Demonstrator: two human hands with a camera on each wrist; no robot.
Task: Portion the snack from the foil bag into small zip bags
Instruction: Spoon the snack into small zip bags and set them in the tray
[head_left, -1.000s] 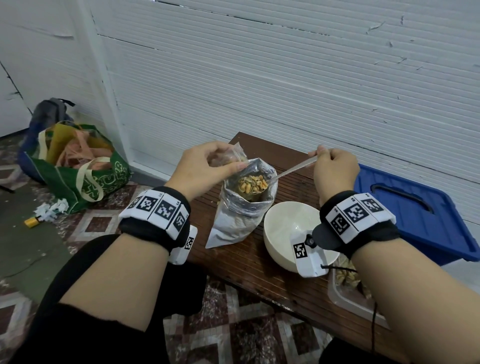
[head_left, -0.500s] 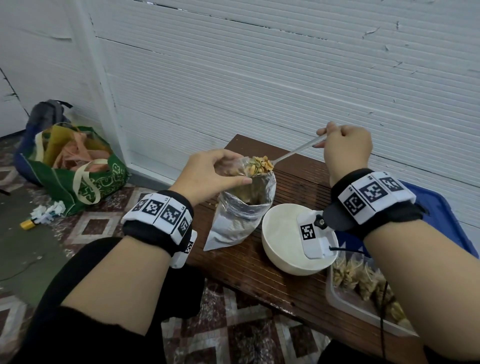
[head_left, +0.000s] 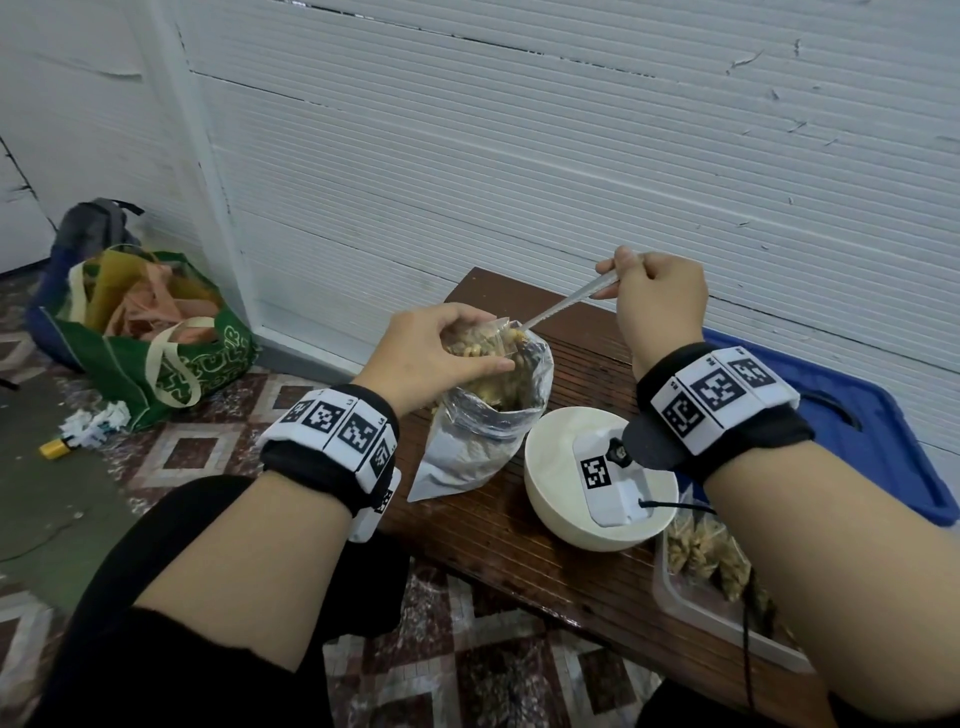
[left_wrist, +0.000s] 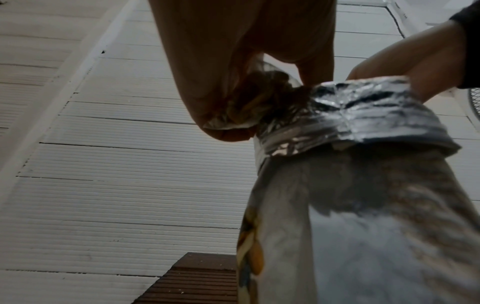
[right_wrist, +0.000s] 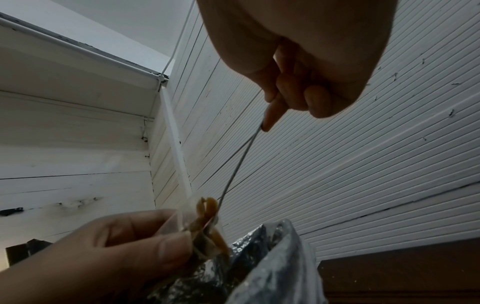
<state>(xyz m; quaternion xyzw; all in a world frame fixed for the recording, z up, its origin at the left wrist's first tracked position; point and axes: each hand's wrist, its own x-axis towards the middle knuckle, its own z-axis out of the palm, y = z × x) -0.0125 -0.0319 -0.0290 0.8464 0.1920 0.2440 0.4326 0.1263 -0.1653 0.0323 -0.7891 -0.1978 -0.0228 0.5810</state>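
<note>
A silver foil bag (head_left: 483, 436) stands open on the wooden bench (head_left: 509, 540), with yellow-brown snack pieces inside. My left hand (head_left: 441, 353) pinches a small clear zip bag (head_left: 485, 340) held open just over the foil bag's mouth. My right hand (head_left: 654, 306) grips the handle of a metal spoon (head_left: 566, 301), whose bowl end tips snack into the zip bag. In the right wrist view the spoon (right_wrist: 239, 164) runs down to the zip bag (right_wrist: 200, 218) between my left fingers (right_wrist: 161, 242). The left wrist view has the foil bag (left_wrist: 363, 185) close up.
A white bowl (head_left: 556, 467) stands right of the foil bag. A clear tray (head_left: 691, 587) with several filled zip bags is at the bench's near right. A blue lid (head_left: 893, 447) lies behind it. A green tote (head_left: 156, 332) and backpack stand on the floor left.
The right hand lifted a spoonful out of the foil bag, rose, and has now tipped the spoon into the zip bag. The left hand kept the zip bag over the foil bag.
</note>
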